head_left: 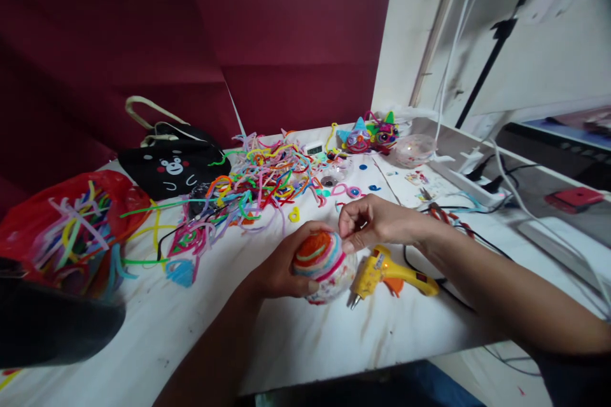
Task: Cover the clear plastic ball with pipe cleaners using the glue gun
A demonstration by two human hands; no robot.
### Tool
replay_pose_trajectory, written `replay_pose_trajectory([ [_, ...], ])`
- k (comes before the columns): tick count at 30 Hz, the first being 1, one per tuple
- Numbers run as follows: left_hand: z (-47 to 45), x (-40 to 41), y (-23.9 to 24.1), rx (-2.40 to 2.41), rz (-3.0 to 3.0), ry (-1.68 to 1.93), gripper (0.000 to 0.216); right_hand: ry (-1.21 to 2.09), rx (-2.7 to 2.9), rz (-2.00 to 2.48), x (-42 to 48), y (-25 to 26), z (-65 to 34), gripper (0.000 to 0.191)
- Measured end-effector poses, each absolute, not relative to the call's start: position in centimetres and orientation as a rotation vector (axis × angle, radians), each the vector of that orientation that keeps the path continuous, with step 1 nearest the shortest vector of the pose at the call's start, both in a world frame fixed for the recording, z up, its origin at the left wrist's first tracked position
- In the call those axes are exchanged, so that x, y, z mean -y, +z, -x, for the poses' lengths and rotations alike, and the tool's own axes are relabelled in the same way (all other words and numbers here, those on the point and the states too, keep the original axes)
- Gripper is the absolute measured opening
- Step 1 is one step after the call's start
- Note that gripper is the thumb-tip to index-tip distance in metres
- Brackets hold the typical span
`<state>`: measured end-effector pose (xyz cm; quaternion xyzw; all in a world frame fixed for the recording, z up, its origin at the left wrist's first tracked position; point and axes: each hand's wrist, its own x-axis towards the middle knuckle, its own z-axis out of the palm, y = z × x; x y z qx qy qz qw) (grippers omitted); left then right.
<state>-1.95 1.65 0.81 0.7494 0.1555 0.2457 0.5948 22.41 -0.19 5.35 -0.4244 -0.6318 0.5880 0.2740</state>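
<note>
My left hand [281, 265] is wrapped round a clear ball [329, 285], its fingers on the far side and its thumb on the near side. Coiled rows of fuzzy pipe cleaner [311, 259] in orange, yellow, light blue and pink cover the upper left of the ball. Its lower part shows bare, speckled plastic. At the ball's upper right edge, my right hand [365, 221] has its thumb and forefinger pinched together, touching the rows; whatever lies between the fingertips is hidden. A yellow glue gun [377, 273] lies on the table just right of the ball, nozzle toward me.
A heap of loose pipe cleaners [267, 172] spreads behind the ball. More fill a red bag [128, 194] at left, near a black tote bag [200, 165]. Two decorated balls [358, 142] and a clear bowl-like piece [415, 149] stand at the back. Cables and a power strip [470, 184] lie right.
</note>
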Motion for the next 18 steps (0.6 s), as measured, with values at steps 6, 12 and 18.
replay_pose_trajectory([
  [6,1.5,-1.0,0.6,-0.225,-1.856,0.669,0.076,1.606,1.62,1.143,1.6,4.5,-22.6,0.042],
  [12,0.9,-0.5,0.5,-0.182,-1.959,0.779,0.073,1.629,1.52,1.148,2.7,3.8,-22.6,0.047],
  [18,0.4,0.4,0.7,-0.274,-1.863,0.773,0.067,1.693,1.424,1.174,3.0,3.4,-22.5,0.051],
])
